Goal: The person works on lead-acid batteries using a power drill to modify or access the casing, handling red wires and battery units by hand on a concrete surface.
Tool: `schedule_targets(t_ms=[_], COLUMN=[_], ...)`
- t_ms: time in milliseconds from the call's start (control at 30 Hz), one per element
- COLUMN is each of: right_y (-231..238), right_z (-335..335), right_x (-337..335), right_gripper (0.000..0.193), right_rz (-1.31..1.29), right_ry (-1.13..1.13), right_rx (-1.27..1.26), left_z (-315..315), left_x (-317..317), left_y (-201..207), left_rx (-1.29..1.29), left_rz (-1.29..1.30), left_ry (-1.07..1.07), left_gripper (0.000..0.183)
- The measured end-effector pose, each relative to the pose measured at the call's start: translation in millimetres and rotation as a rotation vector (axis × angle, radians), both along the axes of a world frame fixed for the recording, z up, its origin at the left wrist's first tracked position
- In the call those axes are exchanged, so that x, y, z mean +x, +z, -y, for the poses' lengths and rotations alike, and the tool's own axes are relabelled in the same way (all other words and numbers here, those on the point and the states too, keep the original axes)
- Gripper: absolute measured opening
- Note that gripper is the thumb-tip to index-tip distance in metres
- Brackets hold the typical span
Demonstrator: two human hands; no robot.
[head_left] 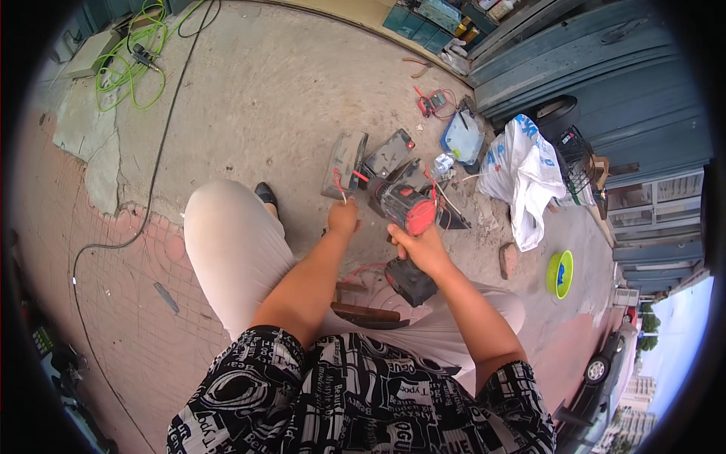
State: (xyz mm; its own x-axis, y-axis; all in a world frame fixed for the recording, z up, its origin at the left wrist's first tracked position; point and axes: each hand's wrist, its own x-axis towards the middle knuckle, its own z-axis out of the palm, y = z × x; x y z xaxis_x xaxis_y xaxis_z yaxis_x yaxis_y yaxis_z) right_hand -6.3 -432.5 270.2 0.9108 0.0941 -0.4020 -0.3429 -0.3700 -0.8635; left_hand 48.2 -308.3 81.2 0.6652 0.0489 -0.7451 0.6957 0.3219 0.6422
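My right hand (423, 250) is wrapped round the grip of a red and black cordless drill (406, 206), which points away and to the left. A red piece (361, 175) sticks out at the drill's front end. My left hand (342, 217) is closed, its fingers pinching a thin red and white wire (342, 194). That wire reaches up against a dark grey battery block (346, 155) on the ground; the fingertips are partly hidden. Another dark block (389, 153) with a red terminal lies just right of it. More dark blocks are partly covered by the drill.
A red multimeter (432, 103), a blue container (463, 138), a plastic bottle (444, 162) and a white sack (522, 166) are at the far right. A brick (508, 260) and green basin (560, 274) stand nearer. A black cable (155, 174) and green cord (113, 76) lie left.
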Motion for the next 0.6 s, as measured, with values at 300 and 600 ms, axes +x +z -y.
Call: schedule_targets(t_ms=[300, 600], right_y=[-7.6, -23.7], right_z=[-34.0, -56.9], right_x=[38.8, 63.1], right_gripper=[0.021, 0.013], right_rz=[-0.167, -0.238], right_ry=[0.052, 0.039], right_rx=[-0.135, -0.146], left_z=[2.4, 13.9], left_x=[24.2, 25.1], left_y=[-48.7, -92.1], left_rx=[-0.107, 0.029], left_rz=[-0.014, 0.008], left_ry=[0.359, 0.382], left_gripper=[0.019, 0.033])
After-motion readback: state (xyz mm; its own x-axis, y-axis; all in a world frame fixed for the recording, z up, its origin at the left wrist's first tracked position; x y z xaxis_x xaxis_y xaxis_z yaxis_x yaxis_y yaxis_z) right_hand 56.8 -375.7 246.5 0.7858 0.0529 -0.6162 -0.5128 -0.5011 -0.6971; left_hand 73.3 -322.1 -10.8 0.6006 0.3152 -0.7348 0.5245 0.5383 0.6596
